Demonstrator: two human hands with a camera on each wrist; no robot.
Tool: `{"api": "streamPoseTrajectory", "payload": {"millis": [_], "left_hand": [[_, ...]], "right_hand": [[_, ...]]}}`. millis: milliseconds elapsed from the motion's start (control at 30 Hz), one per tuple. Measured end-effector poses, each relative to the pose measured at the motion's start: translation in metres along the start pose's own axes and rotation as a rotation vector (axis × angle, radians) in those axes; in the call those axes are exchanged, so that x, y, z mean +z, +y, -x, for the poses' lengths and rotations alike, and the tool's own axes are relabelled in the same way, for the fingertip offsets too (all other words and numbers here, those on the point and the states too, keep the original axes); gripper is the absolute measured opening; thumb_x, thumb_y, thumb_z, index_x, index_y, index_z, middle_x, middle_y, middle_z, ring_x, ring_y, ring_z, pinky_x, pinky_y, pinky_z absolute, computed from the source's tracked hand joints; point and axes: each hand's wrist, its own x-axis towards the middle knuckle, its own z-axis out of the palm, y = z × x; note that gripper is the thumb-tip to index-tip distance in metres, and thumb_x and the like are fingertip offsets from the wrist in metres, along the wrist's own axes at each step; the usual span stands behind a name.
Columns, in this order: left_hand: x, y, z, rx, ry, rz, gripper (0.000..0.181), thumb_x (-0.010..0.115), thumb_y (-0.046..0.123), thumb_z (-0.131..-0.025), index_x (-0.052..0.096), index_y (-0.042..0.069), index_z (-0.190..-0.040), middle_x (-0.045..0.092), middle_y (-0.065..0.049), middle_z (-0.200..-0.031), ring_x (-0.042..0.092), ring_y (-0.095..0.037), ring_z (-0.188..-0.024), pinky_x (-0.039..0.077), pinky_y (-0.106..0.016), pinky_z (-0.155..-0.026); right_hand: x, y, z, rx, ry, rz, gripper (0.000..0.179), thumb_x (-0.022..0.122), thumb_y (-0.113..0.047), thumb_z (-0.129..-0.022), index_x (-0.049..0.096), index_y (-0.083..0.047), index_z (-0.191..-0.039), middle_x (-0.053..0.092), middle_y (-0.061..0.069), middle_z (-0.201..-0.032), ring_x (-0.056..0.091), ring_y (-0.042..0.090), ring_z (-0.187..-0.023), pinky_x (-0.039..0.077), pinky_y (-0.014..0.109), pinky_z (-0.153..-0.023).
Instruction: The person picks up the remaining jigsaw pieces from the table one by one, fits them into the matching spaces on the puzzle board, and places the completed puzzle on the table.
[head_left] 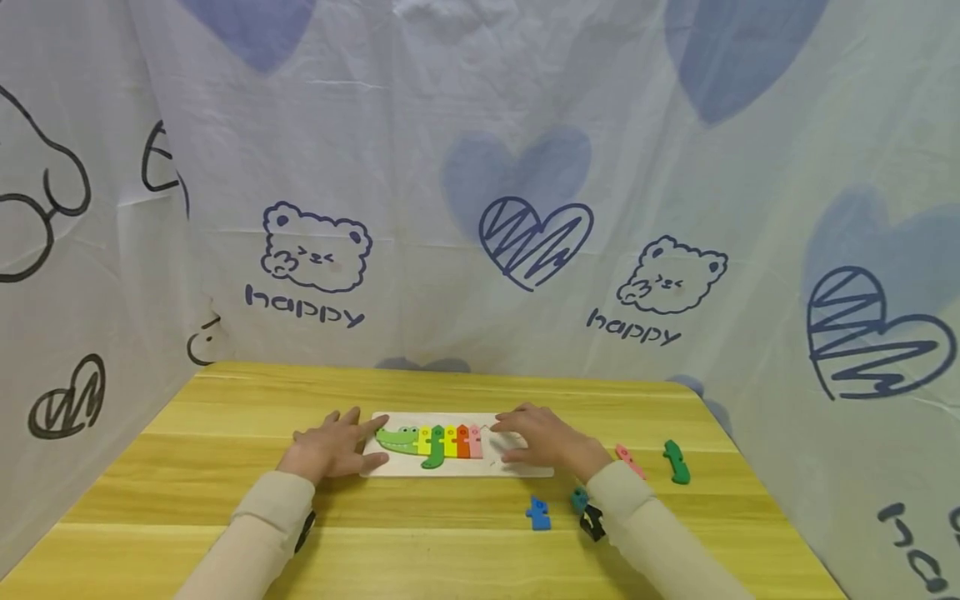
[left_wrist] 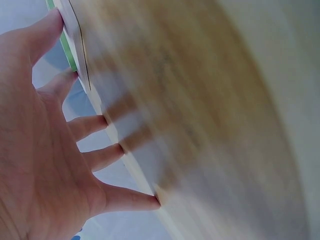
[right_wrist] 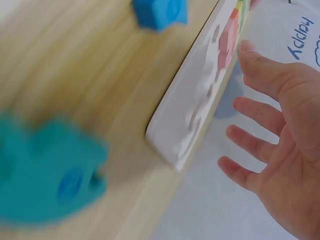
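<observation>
A white puzzle board [head_left: 457, 470] lies on the table, bearing a green crocodile head [head_left: 397, 442] and several coloured body pieces, ending in a pink piece [head_left: 475, 442]. Bare white board shows at its right part. My left hand [head_left: 333, 450] is spread at the board's left end, thumb and index finger at the crocodile head; in the left wrist view the other fingertips touch the wooden tabletop [left_wrist: 200, 100]. Over the board's right part hovers my right hand [head_left: 543, 437], fingers loosely bent and nothing between them, as the right wrist view also shows.
Loose puzzle pieces lie on the near right: a blue one [head_left: 538, 513], a teal one [head_left: 579, 500] beside the right wrist, a pink one [head_left: 630, 460] and a green one [head_left: 677, 462]. A white printed cloth [head_left: 420, 250] hangs behind the table and along both sides.
</observation>
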Motion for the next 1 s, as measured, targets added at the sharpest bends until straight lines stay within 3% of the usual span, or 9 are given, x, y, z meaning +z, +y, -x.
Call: {"api": "streamPoseTrajectory", "payload": {"millis": [333,667,867,1000], "left_hand": [[-0.001,-0.001,0.002,-0.006,0.003,0.010,0.080,0.056,0.069,-0.094,0.037,0.028,-0.161,0.029,-0.027,-0.167,0.025,-0.063,-0.149,0.023,-0.096,-0.095],[0.000,-0.001,0.001,-0.001,0.000,0.010,0.081,0.056,0.069,-0.094,0.036,0.028,-0.161,0.029,-0.027,-0.167,0.025,-0.064,-0.148,0.023,-0.096,-0.094],[0.001,-0.003,-0.001,-0.003,-0.004,0.022,0.080,0.056,0.069,-0.094,0.036,0.029,-0.161,0.028,-0.026,-0.167,0.024,-0.063,-0.149,0.022,-0.096,-0.095],[0.002,-0.002,-0.003,-0.003,-0.003,0.026,0.080,0.057,0.069,-0.094,0.037,0.029,-0.161,0.029,-0.026,-0.167,0.024,-0.063,-0.149,0.022,-0.097,-0.095]], "right_hand": [[-0.014,0.034,0.038,-0.004,0.019,0.090,0.048,0.078,-0.027,-0.092,0.067,-0.008,-0.135,0.062,0.017,-0.145,0.058,0.038,-0.126,0.048,0.060,-0.106],[-0.026,0.077,0.086,0.085,0.009,0.103,0.052,0.084,-0.025,-0.086,0.068,-0.006,-0.132,0.062,0.020,-0.144,0.056,0.045,-0.129,0.046,0.067,-0.106],[-0.027,0.090,0.109,0.148,-0.045,0.103,0.055,0.086,-0.022,-0.084,0.068,-0.007,-0.134,0.060,0.020,-0.147,0.053,0.047,-0.130,0.043,0.073,-0.104],[-0.026,0.096,0.120,0.143,-0.036,0.105,0.057,0.087,-0.021,-0.082,0.068,-0.006,-0.133,0.061,0.021,-0.145,0.054,0.048,-0.128,0.043,0.076,-0.101]]}}
